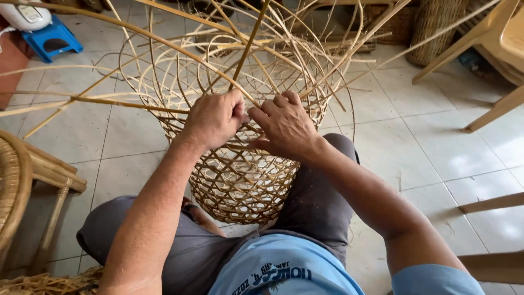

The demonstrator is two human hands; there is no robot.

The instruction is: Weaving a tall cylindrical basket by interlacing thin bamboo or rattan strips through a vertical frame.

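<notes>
At the centre of the frame an unfinished open-weave rattan basket (240, 180) rests between the person's knees on the tiled floor (436, 142). The left hand (214, 119) has its fingers closed around a rattan strand (248, 46) at the rim; the right hand (285, 127), just beside it, curls its fingers over the weave. A blue stool (52, 37) sits upper left.

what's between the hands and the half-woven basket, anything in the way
Nothing visible. The left hand and right hand already rest on the rim of the woven basket, fingers closed on its loose cane strips.
</notes>
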